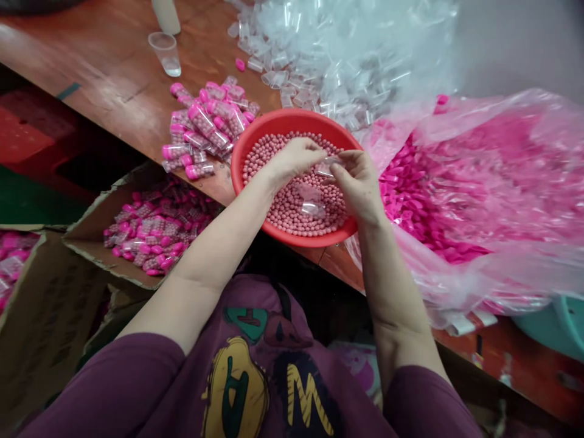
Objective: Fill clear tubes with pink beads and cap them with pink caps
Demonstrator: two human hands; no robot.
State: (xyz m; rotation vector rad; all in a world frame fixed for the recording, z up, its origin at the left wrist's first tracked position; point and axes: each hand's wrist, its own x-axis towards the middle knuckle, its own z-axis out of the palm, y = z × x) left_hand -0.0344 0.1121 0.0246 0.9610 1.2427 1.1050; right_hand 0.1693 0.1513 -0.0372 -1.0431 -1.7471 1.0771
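A red plastic basin [238,149] filled with small round pink beads [292,226] stands at the table's edge. Over the beads, my right hand [362,185] pinches a small clear plastic tube [325,170] between thumb and fingers. My left hand [296,159] comes in from the other side, its fingertips pressed together right by the tube. Whatever those left fingers hold, if anything, is hidden. Another clear tube [312,208] lies on the beads below my hands.
Bead-filled tubes with pink caps [205,125] are piled left of the basin. More fill a cardboard box [91,228] below. Empty clear tubes [333,67] are heaped behind. A plastic bag of pink caps [424,207] lies right. A clear cup [166,55] stands back left.
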